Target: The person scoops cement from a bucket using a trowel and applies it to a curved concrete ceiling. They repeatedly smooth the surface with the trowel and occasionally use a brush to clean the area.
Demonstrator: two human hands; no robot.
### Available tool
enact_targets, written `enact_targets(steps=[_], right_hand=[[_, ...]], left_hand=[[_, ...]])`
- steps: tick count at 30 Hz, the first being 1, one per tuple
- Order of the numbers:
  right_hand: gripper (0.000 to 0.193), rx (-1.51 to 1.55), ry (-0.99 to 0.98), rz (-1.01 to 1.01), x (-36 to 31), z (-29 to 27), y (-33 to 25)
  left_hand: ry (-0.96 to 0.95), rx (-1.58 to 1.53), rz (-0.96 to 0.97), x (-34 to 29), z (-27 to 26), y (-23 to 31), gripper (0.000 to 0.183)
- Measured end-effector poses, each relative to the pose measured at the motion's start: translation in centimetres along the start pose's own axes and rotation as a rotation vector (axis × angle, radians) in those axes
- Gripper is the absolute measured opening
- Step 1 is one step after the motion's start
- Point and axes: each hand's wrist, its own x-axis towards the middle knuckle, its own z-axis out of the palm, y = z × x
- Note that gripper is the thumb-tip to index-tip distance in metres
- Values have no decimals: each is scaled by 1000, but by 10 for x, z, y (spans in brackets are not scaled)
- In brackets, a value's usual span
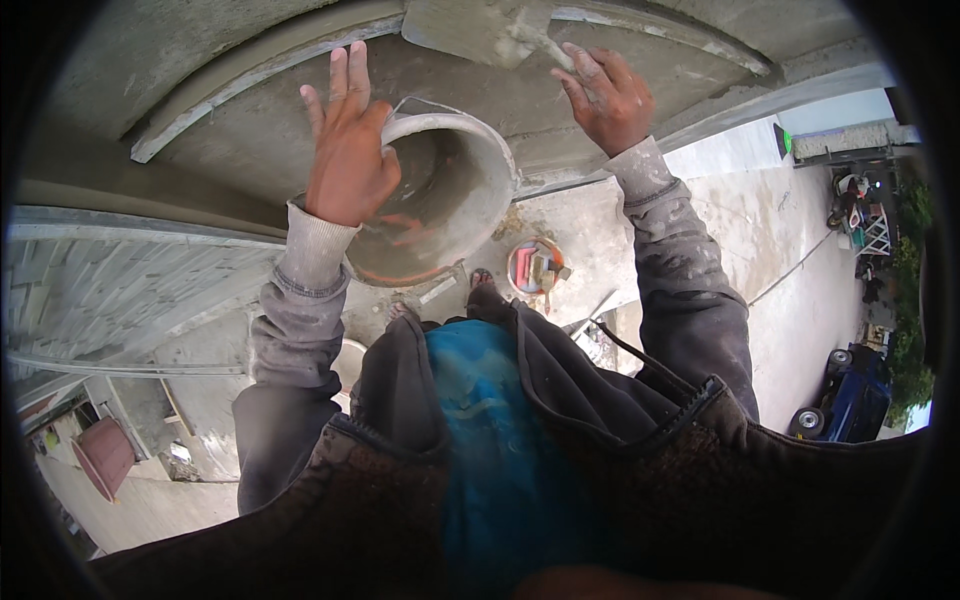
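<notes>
My left hand (350, 160) is at the left rim of a pale, plaster-smeared bucket (498, 165). Its thumb and index finger pinch the rim, while the other fingers stretch toward the wall. A thin wire handle arcs over the bucket's far side, and some wet grey residue shows inside. In my right hand (610, 100) is the handle of a trowel (475, 32), gripped between fingers and thumb. The trowel's broad grey blade lies against the plastered wall (235, 135), over a long straight strip (270, 78) that runs along it.
On the ground below stands a small orange-rimmed bucket (536, 268) with tools in it, near my feet. A reddish-brown tub (103, 457) is at the lower left. A blue vehicle (850, 398) is parked at the far right. A ledge edge (780, 100) runs along the wall.
</notes>
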Motion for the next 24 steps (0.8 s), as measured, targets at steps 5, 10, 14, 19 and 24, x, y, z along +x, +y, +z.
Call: enact_targets(steps=[5,10,14,19,24], right_hand=[[31,78,-194,-23,30,-36,11],[33,26,-427,-140,71,-65,33],[28,122,-585,-143,115,-69,25],[24,193,-688,-113,144,-83,22],[39,92,-811,-219,131,-114,78]], left_hand=[[-9,37,-24,4,-7,10,31],[12,53,-39,6,1,13,30],[16,100,-79,8,5,18,33],[29,129,-102,12,6,21,37],[30,161,-124,12,6,21,34]])
